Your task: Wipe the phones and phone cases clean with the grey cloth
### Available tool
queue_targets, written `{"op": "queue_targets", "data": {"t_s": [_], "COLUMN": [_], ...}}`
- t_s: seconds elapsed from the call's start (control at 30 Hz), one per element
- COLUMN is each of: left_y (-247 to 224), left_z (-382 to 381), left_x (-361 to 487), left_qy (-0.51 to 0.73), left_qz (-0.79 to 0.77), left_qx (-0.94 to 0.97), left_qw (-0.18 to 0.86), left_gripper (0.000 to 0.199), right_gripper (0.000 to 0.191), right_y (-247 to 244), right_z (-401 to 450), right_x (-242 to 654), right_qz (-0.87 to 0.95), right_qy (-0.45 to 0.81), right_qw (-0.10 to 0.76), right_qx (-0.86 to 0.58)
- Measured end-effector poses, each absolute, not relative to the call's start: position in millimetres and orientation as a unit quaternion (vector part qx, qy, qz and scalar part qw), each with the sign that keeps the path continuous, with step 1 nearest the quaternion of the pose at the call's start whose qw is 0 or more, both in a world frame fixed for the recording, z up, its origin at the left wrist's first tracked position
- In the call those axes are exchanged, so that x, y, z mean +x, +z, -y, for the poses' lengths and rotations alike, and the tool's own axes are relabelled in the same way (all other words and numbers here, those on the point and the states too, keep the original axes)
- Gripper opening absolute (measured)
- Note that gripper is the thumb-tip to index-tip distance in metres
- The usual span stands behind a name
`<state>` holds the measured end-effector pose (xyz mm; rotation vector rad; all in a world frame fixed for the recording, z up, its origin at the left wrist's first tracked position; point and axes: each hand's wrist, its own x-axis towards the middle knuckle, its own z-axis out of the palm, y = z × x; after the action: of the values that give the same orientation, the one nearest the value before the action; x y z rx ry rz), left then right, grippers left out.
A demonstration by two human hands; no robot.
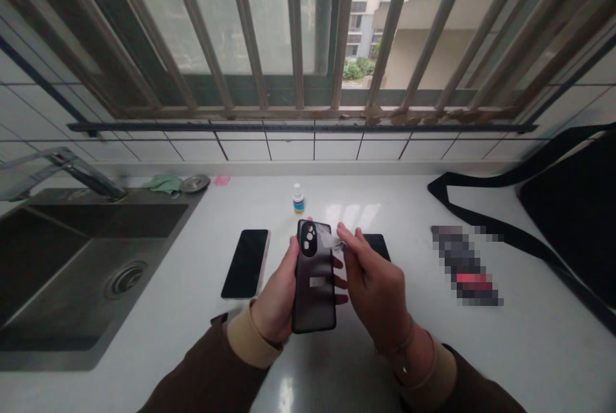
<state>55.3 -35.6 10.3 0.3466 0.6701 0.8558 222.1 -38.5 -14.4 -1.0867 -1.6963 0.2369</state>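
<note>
Phone (314, 285) in a dark case: light, stiff, probably slick; safest taken by its long edges. Left hand (276, 291) is gripping it above the counter (529, 349), fingers wrapped behind. Right hand (378, 278) is pinching a pale scrap (332, 241), wipe or film, unclear, at the phone's top edge beside the camera bump (308, 239). Second phone (245, 263) is lying just left of it.

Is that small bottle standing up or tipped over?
Upright: the small bottle stands on its base on the white countertop, with its white cap on top.
</note>
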Motion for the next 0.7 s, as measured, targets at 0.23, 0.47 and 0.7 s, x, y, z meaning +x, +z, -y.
{"op": "queue_targets", "data": {"t_s": [0.23,0.47,0.7], "left_y": [3,10,5], "left_z": [39,26,23], "left_x": [64,52,52], "left_qy": [0.403,0.443,0.457], "left_qz": [-0.345,-0.364,-0.334], "left_qx": [0.183,0.102,0.106], "left_qw": [0.828,0.813,0.817], "left_gripper": [0.056,0.073,0.067], "right_gripper": [0.049,0.042,0.052], "right_y": [-17,-15,-29], "right_z": [28,36,29], "right_x": [220,212,217], "right_qz": [0.782,0.863,0.843], "right_qy": [0.112,0.142,0.093], "right_qw": [0.480,0.410,0.381], "right_qx": [-0.383,-0.260,-0.370]}}
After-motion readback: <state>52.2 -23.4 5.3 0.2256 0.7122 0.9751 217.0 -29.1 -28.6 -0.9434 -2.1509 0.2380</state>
